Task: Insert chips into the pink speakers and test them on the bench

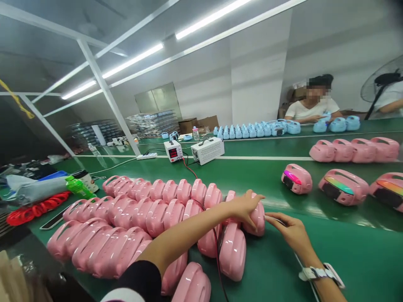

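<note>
My left hand is wrapped over the top of a pink portable speaker at the right end of the rows, its fingers around the handle area. My right hand pinches the end of a thin white cable against that speaker's right side. Whether the plug sits inside a socket is too small to tell. The cable runs down past my right wrist. Several rows of pink speakers stand close together under and left of my left arm. Another pink speaker stands just below my left hand.
Lit pink speakers stand to the right, with more pink ones behind. A power supply and a white box sit mid-table. A red-black wire crosses the rows. Opposite, a person handles blue speakers.
</note>
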A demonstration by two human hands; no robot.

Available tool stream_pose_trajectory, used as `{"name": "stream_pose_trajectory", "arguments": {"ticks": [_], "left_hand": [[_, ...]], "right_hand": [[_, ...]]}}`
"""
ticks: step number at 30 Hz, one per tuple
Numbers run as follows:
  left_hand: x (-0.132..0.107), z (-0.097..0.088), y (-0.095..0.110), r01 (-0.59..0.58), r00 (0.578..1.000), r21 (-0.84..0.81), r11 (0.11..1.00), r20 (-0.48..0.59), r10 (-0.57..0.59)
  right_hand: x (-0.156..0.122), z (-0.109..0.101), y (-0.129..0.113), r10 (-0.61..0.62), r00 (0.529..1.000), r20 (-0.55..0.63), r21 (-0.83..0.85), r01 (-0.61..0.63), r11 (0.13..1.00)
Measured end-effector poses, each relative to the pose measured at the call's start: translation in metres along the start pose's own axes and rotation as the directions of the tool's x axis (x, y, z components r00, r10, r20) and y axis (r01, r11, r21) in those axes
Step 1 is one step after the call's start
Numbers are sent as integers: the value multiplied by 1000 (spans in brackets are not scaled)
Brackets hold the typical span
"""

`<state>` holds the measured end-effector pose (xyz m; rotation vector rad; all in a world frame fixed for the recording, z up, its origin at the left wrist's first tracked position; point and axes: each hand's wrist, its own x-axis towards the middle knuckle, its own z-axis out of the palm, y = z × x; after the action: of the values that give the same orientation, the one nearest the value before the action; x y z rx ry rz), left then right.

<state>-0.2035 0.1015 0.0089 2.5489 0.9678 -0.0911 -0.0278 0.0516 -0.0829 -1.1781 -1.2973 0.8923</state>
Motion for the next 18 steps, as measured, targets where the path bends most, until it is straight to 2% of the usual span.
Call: {"name": "stream_pose_trajectory", "arguments": {"ticks": [5,10,18], "left_hand": [[4,3,-4,-23,997,-57,998,-79,19],[3,-1,0,-10,998,-37,999,-67,7],[1,-1,6,37,998,-35,999,-55,-38]], "right_hand": [[3,3,3,-10,1000,-28,40,11,999],[2,7,12,5,998,-64,87,1,996],[-6,9,5,16,997,-74,75,-11,997]]}}
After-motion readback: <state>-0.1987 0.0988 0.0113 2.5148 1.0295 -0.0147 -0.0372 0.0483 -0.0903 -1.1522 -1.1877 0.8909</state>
